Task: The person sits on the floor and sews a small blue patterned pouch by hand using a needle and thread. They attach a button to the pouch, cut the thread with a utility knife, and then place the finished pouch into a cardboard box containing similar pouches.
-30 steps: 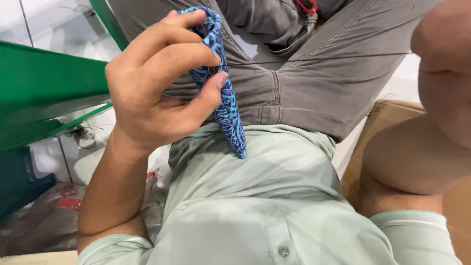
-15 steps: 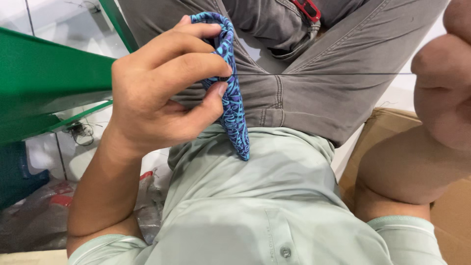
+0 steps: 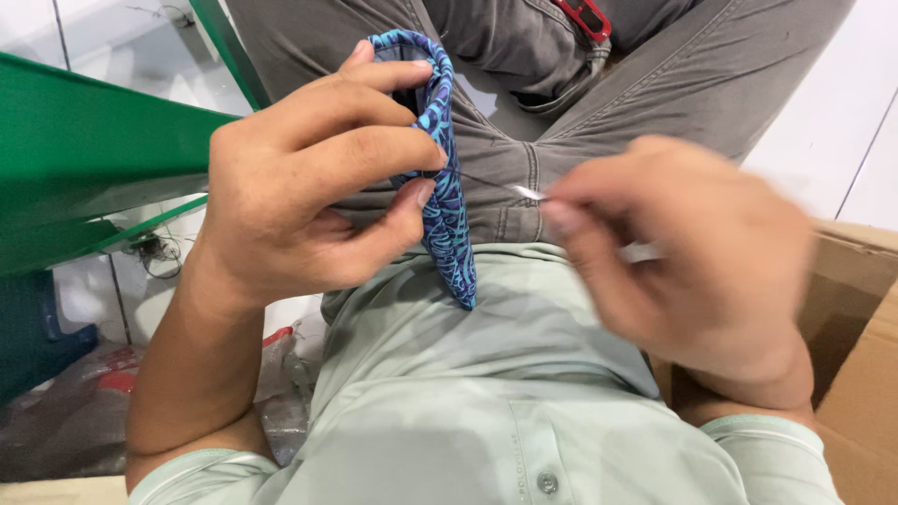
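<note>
left hand [image 3: 309, 201] closed on folded blue patterned cloth [image 3: 447, 187]; right hand [image 3: 692, 252] blurred, fingers pinching needle [image 3: 526, 192] w/ thread.

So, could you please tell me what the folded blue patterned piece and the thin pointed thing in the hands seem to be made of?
The folded blue patterned piece looks like soft printed woven cloth: matte, creased, bending under the left hand. The thin pointed thing at the right hand glints pale, probably a metal needle, though blurred.

A small workshop or stockroom is suggested: a green metal shelf [image 3: 84, 159] is seen over a white tiled floor [image 3: 832, 122], with a cardboard box [image 3: 856, 346] and plastic bags [image 3: 65, 421] alongside.
</note>
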